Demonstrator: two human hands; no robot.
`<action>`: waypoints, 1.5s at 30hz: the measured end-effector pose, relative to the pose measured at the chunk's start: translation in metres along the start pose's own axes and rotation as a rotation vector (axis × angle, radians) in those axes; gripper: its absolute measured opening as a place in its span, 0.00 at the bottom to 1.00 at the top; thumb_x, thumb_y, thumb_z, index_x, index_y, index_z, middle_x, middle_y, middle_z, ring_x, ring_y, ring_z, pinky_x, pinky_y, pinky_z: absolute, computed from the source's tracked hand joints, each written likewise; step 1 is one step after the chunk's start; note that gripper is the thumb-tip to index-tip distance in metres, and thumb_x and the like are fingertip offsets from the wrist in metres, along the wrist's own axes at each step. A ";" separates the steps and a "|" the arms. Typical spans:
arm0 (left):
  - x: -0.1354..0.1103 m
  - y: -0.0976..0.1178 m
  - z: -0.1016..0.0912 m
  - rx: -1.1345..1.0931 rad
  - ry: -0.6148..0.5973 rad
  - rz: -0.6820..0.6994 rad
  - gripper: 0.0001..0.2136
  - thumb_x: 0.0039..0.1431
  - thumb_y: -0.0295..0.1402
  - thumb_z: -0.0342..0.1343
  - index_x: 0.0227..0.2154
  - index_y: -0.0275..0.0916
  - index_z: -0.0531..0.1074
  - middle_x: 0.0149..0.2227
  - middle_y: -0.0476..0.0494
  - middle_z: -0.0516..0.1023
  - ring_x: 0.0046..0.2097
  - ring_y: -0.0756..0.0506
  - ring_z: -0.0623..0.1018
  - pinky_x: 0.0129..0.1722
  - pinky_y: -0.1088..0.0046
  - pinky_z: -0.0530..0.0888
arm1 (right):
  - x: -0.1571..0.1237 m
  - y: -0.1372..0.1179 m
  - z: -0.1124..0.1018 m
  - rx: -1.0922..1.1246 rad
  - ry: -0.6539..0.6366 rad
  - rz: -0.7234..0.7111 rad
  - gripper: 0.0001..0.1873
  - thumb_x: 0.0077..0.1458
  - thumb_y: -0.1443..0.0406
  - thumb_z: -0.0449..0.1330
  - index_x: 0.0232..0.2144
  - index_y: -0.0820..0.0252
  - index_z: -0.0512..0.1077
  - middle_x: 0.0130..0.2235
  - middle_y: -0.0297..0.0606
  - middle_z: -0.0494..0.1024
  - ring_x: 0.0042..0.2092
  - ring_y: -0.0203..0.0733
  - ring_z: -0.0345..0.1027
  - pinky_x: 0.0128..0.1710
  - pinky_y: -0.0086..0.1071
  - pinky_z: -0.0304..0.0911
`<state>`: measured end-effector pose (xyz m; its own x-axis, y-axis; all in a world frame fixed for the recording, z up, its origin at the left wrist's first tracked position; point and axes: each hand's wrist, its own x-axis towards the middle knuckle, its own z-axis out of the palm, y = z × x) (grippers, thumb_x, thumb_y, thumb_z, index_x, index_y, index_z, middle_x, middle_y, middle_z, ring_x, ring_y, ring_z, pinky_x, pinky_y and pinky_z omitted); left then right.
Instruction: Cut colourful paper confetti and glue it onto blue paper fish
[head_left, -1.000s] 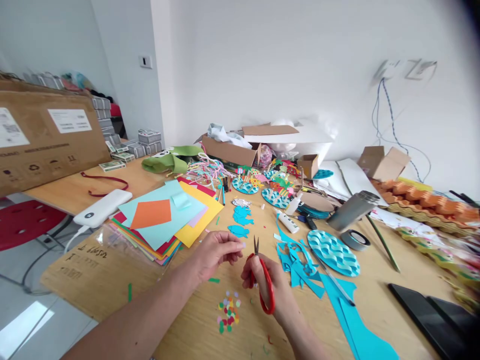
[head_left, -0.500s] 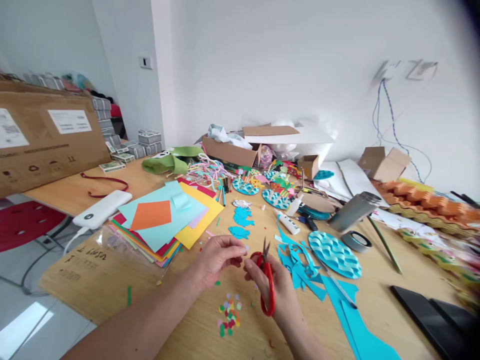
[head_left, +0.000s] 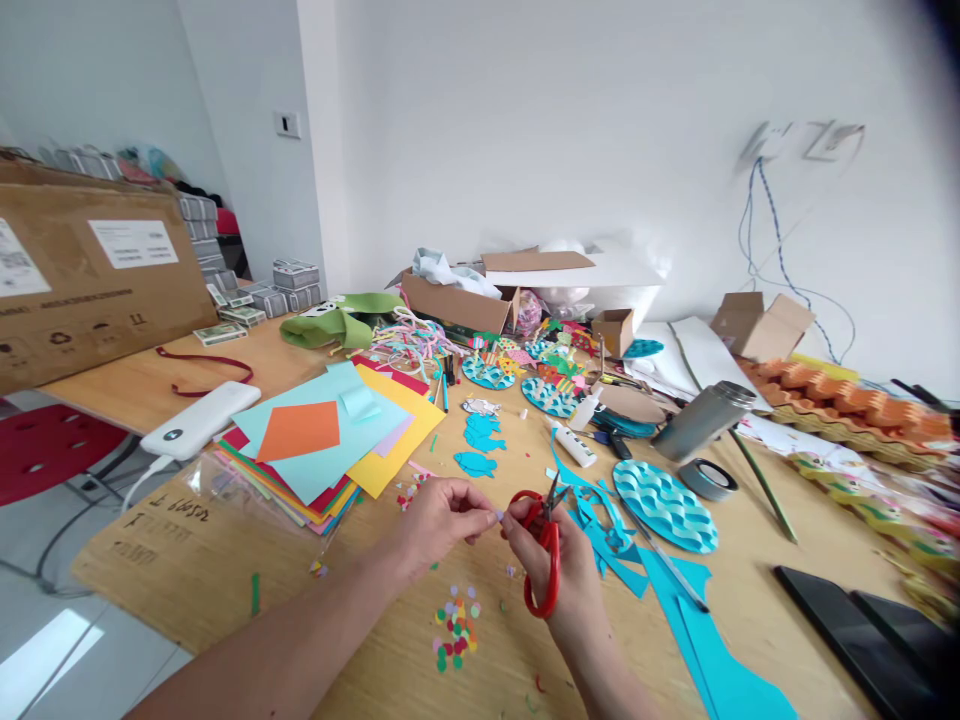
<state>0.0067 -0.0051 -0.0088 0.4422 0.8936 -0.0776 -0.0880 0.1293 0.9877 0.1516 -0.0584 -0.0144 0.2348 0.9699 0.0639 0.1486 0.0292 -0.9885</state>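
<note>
My left hand (head_left: 448,518) pinches a tiny light-purple paper piece (head_left: 499,516) between thumb and forefinger. The thumb and finger of my right hand (head_left: 574,572) meet that same piece from the other side. Red-handled scissors (head_left: 554,572) rest in my right hand, their blades pointing up and away from me. Below both hands lies a cluster of small coloured paper dots (head_left: 456,640). Beyond my left hand, a blue paper fish (head_left: 475,464) lies flat near more fish cut-outs (head_left: 484,432). Blue paper scraps (head_left: 611,540) are to the right of my right hand.
Stacked coloured paper (head_left: 300,432) and a white power bank (head_left: 201,418) are on the left. A wavy blue oval (head_left: 665,505), a tape roll (head_left: 709,480), a metal flask (head_left: 705,420), a glue bottle (head_left: 576,446) and a black phone (head_left: 832,630) sit right.
My two hands have come together at the fingertips, both now touching the small purple piece. The scissors have tilted slightly to the right in my right hand.
</note>
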 end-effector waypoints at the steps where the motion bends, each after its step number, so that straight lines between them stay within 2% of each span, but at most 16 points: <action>1: 0.000 -0.001 0.000 0.013 -0.008 -0.006 0.07 0.43 0.34 0.61 0.21 0.36 0.74 0.18 0.51 0.70 0.23 0.51 0.68 0.25 0.75 0.63 | -0.001 -0.002 0.000 -0.005 -0.005 0.000 0.19 0.43 0.54 0.68 0.28 0.59 0.67 0.28 0.33 0.70 0.27 0.37 0.61 0.26 0.29 0.56; 8: 0.001 -0.003 -0.003 0.116 -0.024 0.014 0.06 0.45 0.35 0.60 0.22 0.37 0.73 0.19 0.52 0.69 0.24 0.51 0.68 0.24 0.75 0.63 | -0.001 -0.014 0.004 -0.001 0.010 0.007 0.23 0.38 0.49 0.69 0.26 0.59 0.67 0.28 0.35 0.70 0.29 0.40 0.64 0.29 0.31 0.61; 14: 0.000 -0.006 -0.002 0.303 0.010 0.130 0.04 0.46 0.31 0.57 0.21 0.37 0.71 0.23 0.49 0.72 0.27 0.49 0.70 0.27 0.74 0.65 | 0.008 0.010 0.010 -0.072 0.096 -0.064 0.27 0.36 0.42 0.65 0.24 0.57 0.66 0.24 0.34 0.68 0.25 0.38 0.61 0.25 0.32 0.61; 17: 0.000 -0.007 -0.001 0.353 -0.003 0.162 0.04 0.46 0.30 0.57 0.20 0.37 0.71 0.23 0.48 0.72 0.27 0.49 0.70 0.27 0.74 0.65 | 0.007 0.015 0.009 -0.100 0.050 -0.099 0.27 0.39 0.42 0.64 0.24 0.58 0.66 0.24 0.33 0.67 0.25 0.38 0.60 0.25 0.31 0.60; 22: 0.001 0.000 -0.004 0.097 -0.041 0.073 0.07 0.46 0.35 0.60 0.22 0.36 0.73 0.21 0.48 0.73 0.25 0.49 0.71 0.27 0.74 0.66 | -0.002 -0.001 0.004 -0.132 -0.020 -0.099 0.25 0.49 0.43 0.59 0.26 0.58 0.66 0.25 0.34 0.69 0.28 0.39 0.63 0.28 0.31 0.61; 26: 0.001 0.004 -0.008 -0.135 -0.015 0.025 0.10 0.44 0.38 0.65 0.24 0.34 0.76 0.25 0.45 0.77 0.27 0.49 0.74 0.32 0.71 0.70 | -0.008 -0.008 0.003 -0.133 -0.214 -0.072 0.28 0.57 0.42 0.49 0.25 0.59 0.66 0.25 0.37 0.72 0.27 0.40 0.66 0.27 0.30 0.62; 29: 0.001 0.003 -0.008 -0.254 -0.012 0.019 0.12 0.42 0.38 0.67 0.24 0.33 0.76 0.26 0.44 0.78 0.30 0.48 0.75 0.34 0.70 0.71 | -0.010 -0.004 0.006 -0.139 -0.307 -0.021 0.28 0.57 0.42 0.49 0.24 0.59 0.65 0.23 0.37 0.72 0.25 0.38 0.67 0.24 0.29 0.60; 39: 0.001 0.002 -0.005 -0.314 -0.004 0.047 0.13 0.42 0.38 0.69 0.24 0.33 0.75 0.25 0.44 0.79 0.30 0.47 0.76 0.35 0.69 0.73 | -0.009 -0.009 0.009 -0.158 -0.354 0.094 0.31 0.50 0.37 0.53 0.22 0.59 0.62 0.20 0.34 0.70 0.20 0.35 0.63 0.20 0.28 0.56; 45: 0.001 0.000 -0.004 -0.303 -0.004 0.057 0.13 0.43 0.38 0.68 0.25 0.33 0.75 0.26 0.44 0.79 0.30 0.47 0.76 0.35 0.69 0.73 | -0.010 -0.003 0.008 -0.151 -0.341 0.091 0.29 0.52 0.39 0.53 0.21 0.59 0.62 0.19 0.33 0.70 0.19 0.34 0.63 0.19 0.26 0.55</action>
<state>0.0034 -0.0021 -0.0092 0.4321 0.9015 -0.0226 -0.3747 0.2023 0.9048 0.1407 -0.0662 -0.0132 -0.0760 0.9923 -0.0977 0.2877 -0.0720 -0.9550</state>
